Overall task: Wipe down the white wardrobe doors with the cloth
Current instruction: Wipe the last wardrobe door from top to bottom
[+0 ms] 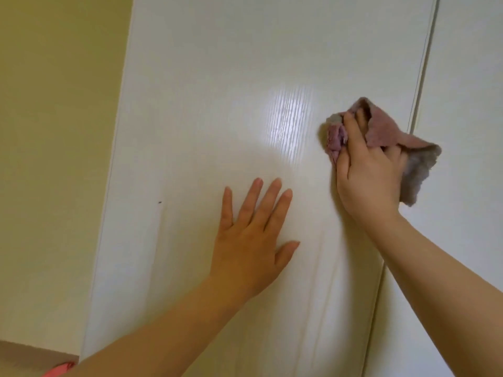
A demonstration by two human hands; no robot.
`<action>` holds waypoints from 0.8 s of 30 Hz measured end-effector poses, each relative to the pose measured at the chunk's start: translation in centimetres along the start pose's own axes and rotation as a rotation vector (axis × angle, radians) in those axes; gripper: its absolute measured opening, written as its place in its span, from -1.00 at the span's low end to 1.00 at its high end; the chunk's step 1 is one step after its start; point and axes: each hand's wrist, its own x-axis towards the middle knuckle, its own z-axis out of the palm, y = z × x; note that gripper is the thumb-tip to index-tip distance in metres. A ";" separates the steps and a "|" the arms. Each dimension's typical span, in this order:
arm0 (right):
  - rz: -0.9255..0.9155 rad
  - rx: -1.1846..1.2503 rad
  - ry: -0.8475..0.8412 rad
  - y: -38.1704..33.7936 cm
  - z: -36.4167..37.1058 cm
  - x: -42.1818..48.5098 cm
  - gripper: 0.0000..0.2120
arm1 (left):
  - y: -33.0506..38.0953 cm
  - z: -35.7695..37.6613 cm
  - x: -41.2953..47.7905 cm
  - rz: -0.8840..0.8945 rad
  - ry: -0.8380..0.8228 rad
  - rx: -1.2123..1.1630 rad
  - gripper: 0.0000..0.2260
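Filling my feed is the big white wardrobe door (204, 77), glossy with a fine vertical grain, and a bright patch of glare (291, 118) sits on it near the middle. To its left runs a yellowish wall (54, 104); to its right, past a dark vertical seam (420, 77), I see the neighbouring door (468, 91). Down to the hands now: my left hand (247, 240) lies flat on the panel, fingers straight and slightly spread, holding nothing. I read that as a brace, steadying the door so it doesn't give under the rubbing. My right hand (367, 175) is higher and closer to the seam, fingers curled tight round the cloth (381, 126), pressing a bunched wad of it against the door surface. The cloth is soft and fluffy, dusty pink on one face and grey on the other, crumpled, with a loose grey flap hanging off to the right of the hand and overlapping the seam. Bunching it like that gives a firm pad to scrub with, I'd say. Smallest of all: a tiny dark speck (159, 202) low on the left side of the door, well apart from both hands and worth a pass.
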 end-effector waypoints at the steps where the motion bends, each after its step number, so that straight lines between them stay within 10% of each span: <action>1: 0.001 0.056 -0.019 0.0 0.2 -0.6 -0.49 | -0.1 0.1 0.1 0.009 0.000 0.007 -0.39; 9: -0.316 0.085 -0.126 0.0 0.3 -9.8 -0.56 | -0.5 0.8 0.1 0.058 0.063 0.022 -0.38; 15: -0.082 0.128 0.047 0.2 0.4 -4.1 -0.50 | -0.5 0.0 0.5 0.046 0.106 0.002 -0.42; 24: -0.232 0.322 -0.299 0.3 -0.1 -11.9 -0.61 | -1.1 -0.3 -3.7 0.022 0.097 -0.016 -0.49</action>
